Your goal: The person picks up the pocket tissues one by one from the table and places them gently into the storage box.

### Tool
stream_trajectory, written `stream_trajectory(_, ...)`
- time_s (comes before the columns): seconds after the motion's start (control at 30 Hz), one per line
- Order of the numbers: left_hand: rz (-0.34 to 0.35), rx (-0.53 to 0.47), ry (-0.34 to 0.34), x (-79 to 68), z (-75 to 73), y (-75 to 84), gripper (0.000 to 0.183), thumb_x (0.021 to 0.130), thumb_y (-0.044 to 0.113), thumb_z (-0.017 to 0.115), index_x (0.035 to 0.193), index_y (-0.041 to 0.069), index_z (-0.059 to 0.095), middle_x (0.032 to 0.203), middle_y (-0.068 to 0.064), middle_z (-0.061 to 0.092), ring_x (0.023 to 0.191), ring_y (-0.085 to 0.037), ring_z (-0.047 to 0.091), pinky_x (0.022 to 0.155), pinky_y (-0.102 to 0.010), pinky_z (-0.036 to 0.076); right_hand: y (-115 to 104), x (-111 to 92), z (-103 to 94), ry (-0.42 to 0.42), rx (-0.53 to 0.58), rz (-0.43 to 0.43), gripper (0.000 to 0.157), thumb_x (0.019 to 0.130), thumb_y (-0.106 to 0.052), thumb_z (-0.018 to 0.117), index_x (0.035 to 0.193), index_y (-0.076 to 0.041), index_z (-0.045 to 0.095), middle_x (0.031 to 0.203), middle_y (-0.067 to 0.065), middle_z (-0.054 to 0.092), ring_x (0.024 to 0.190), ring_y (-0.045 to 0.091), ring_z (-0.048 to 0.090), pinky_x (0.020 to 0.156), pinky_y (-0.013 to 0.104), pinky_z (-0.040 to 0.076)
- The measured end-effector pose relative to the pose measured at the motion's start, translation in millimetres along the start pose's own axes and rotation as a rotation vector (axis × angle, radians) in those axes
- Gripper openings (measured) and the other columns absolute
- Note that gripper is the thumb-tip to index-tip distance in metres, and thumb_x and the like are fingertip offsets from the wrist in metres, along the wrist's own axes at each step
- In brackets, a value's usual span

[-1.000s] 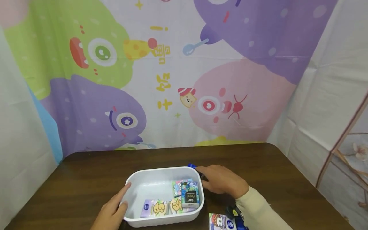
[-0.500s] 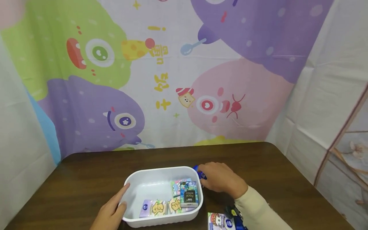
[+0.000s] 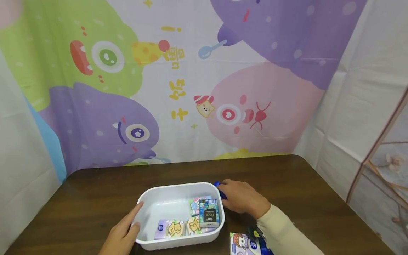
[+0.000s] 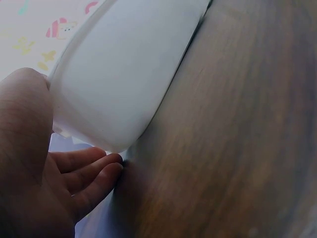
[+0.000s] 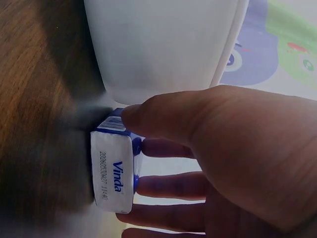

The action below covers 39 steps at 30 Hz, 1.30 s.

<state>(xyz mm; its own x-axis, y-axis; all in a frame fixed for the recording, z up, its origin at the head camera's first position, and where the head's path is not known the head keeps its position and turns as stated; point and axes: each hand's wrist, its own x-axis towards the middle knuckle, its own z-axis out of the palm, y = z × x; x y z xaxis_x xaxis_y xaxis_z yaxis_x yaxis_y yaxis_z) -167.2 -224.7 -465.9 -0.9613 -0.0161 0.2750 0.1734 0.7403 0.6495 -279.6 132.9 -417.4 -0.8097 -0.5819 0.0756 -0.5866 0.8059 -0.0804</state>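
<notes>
Right hand (image 3: pixel 243 196) pinches blue pack (image 5: pixel 113 171) beside white tub (image 3: pixel 178 244); if grip weak (hard to see), pack could slip. Loose left hand (image 3: pixel 122 230) touches tub; bump could slide it.

Blue-white packet (image 5: pixel 113 173): "Vinda", "11:40" | blue-green packet (image 3: pixel 209 212): apparently "Face" | backdrop (image 3: pixel 178 88): yellow Chinese characters, "!"

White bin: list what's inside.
The white bin holds a purple packet with a yellow cartoon, a second yellow-cartoon packet, a pastel packet and a blue box. The box partly covers the last two packets; whatever lies beneath it is hidden.
</notes>
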Motion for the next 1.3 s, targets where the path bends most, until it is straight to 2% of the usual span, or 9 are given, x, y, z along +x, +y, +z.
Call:
stream_trajectory(0.13,-0.001,0.002,-0.001,0.0,-0.4,0.9,0.052,0.097,0.009,0.052,0.149,0.014,0.051,0.145,-0.015,0.054,0.13,-0.034,0.051,0.101,-0.051,0.041,0.6,0.4,-0.6,-0.009,-0.005,-0.002,0.038,0.094,-0.04,0.07,0.121,-0.014,0.07,0.122,0.01,0.066,0.107,0.026,0.066,0.086,0.05,0.055)
stream_trajectory(0.3,0.003,0.003,0.001,-0.8,-0.4,0.5,0.052,0.097,0.009,0.052,0.149,0.014,0.051,0.145,-0.015,0.054,0.13,-0.034,0.051,0.101,-0.052,0.042,0.7,0.9,-1.1,0.011,-0.023,-0.01,0.032,0.092,-0.039,0.072,0.115,-0.015,0.071,0.11,0.006,0.068,0.096,0.023,0.067,0.079,0.047,0.056)
stream_trajectory(0.43,0.012,0.006,0.016,-2.1,-0.9,-0.9,0.052,0.097,0.008,0.053,0.148,0.015,0.052,0.143,-0.015,0.055,0.128,-0.033,0.052,0.1,-0.048,0.044,-1.7,0.9,-1.9,0.011,-0.022,-0.001,0.036,0.091,-0.038,0.073,0.117,-0.013,0.069,0.104,0.004,0.068,0.093,0.021,0.066,0.078,0.046,0.056)
stream_trajectory(0.6,0.002,-0.002,0.006,-1.6,-2.2,-0.6,0.052,0.098,0.009,0.052,0.149,0.016,0.05,0.145,-0.015,0.053,0.13,-0.034,0.051,0.101,-0.055,0.041,-4.1,-0.3,-6.5,-0.038,-0.031,0.057,0.041,0.089,-0.036,0.075,0.121,-0.012,0.066,0.104,0.004,0.067,0.093,0.02,0.064,0.082,0.047,0.054)
stream_trajectory(0.73,0.001,-0.015,-0.001,-0.8,-2.0,1.0,0.051,0.098,0.009,0.051,0.149,0.015,0.05,0.146,-0.016,0.053,0.131,-0.034,0.05,0.103,-0.056,0.039,-5.4,-3.9,-13.5,-0.104,-0.031,0.113,0.045,0.085,-0.03,0.077,0.124,-0.013,0.064,0.107,0.004,0.066,0.094,0.02,0.062,0.084,0.047,0.051)
stream_trajectory(0.83,-0.006,-0.032,-0.01,-0.7,-2.2,3.5,0.051,0.098,0.009,0.051,0.149,0.014,0.05,0.146,-0.016,0.052,0.131,-0.035,0.049,0.104,-0.057,0.038,-6.0,-5.5,-16.3,-0.14,-0.029,0.141,0.049,0.083,-0.031,0.079,0.126,-0.013,0.062,0.109,0.005,0.065,0.095,0.02,0.06,0.086,0.048,0.051)
stream_trajectory(1.13,-0.029,-0.065,-0.024,-0.8,-2.6,4.9,0.051,0.099,0.01,0.05,0.15,0.013,0.049,0.147,-0.019,0.05,0.133,-0.037,0.047,0.105,-0.059,0.037,-3.9,-3.3,-11.4,-0.151,-0.025,0.153,0.051,0.084,-0.034,0.08,0.128,-0.014,0.062,0.106,0.005,0.065,0.092,0.02,0.06,0.083,0.047,0.052)
stream_trajectory(1.3,-0.011,-0.047,-0.011,-1.8,-3.7,3.9,0.051,0.099,0.01,0.051,0.15,0.015,0.049,0.146,-0.017,0.052,0.132,-0.034,0.048,0.105,-0.057,0.038,-5.8,-3.2,-9.6,-0.146,-0.019,0.148,0.061,0.084,-0.035,0.08,0.136,-0.015,0.058,0.114,0.007,0.066,0.101,0.024,0.062,0.088,0.049,0.051)
